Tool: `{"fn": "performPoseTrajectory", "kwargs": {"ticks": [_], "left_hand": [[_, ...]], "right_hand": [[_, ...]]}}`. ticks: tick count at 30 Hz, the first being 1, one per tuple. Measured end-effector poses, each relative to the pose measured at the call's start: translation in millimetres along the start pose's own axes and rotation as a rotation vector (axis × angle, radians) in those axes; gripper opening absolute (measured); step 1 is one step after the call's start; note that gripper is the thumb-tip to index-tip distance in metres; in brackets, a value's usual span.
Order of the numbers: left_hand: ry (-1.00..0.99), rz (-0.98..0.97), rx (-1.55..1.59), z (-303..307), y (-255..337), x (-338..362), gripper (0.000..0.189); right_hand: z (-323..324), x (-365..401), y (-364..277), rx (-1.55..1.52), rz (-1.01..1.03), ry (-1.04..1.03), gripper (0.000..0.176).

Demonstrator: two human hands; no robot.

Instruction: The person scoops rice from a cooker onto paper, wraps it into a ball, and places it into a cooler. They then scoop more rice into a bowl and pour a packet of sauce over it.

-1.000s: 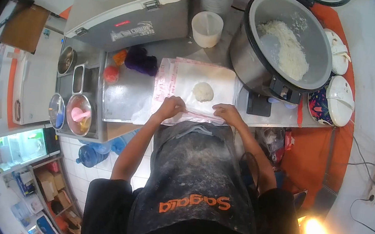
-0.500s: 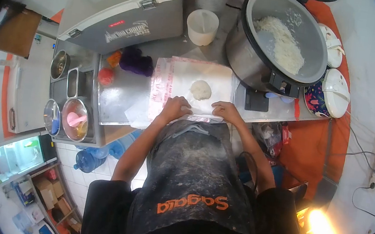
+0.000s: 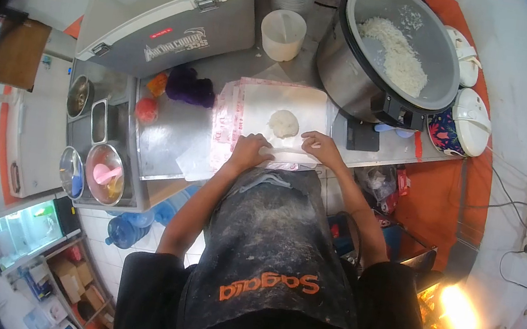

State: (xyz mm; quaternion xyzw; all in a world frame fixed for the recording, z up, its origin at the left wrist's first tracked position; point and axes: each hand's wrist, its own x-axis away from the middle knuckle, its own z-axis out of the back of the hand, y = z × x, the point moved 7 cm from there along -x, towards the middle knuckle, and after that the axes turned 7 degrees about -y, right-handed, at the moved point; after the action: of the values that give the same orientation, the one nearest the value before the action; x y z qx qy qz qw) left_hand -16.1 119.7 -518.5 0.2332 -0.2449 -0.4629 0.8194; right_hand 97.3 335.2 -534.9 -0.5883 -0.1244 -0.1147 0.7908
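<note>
A round mound of white rice (image 3: 283, 124) lies on a sheet of white wrapping paper (image 3: 311, 107), with red-printed paper showing beneath it. My left hand (image 3: 250, 152) is closed on the near left part of the white sheet, fingers bent. My right hand (image 3: 322, 150) pinches the near right part, close beside the rice. Between the hands the near edge of the sheet is raised and folded a little toward the mound. Neither hand touches the rice as far as I can see.
A large rice cooker (image 3: 356, 70) with rice stands open at back right. Behind the paper are a white tub (image 3: 282, 36) and a grey cooler box (image 3: 180, 37). Metal bowls (image 3: 104, 173) sit at left. A dark flat scale-like object (image 3: 363, 136) lies right of the paper.
My right hand has moved slightly away from my body, toward the rice, with the near paper edge. My left hand has shifted only slightly. The view has tilted a little.
</note>
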Motion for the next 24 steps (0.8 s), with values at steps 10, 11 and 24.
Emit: {"fn": "performPoseTrajectory", "kwargs": {"ticks": [10, 11, 24], "left_hand": [[0.122, 0.218, 0.407, 39.1, -83.7, -25.2, 0.038], [0.129, 0.222, 0.409, 38.9, -96.1, -27.6, 0.038], [0.78, 0.379, 0.276, 66.2, -32.4, 33.7, 0.015]], "right_hand": [[36.2, -11.8, 1.4, -0.041, 0.05, 0.301, 0.028], [41.9, -13.0, -2.2, -0.052, 0.07, 0.328, 0.028], [60.3, -13.3, 38.8, 0.002, -0.059, 0.337, 0.043]]}}
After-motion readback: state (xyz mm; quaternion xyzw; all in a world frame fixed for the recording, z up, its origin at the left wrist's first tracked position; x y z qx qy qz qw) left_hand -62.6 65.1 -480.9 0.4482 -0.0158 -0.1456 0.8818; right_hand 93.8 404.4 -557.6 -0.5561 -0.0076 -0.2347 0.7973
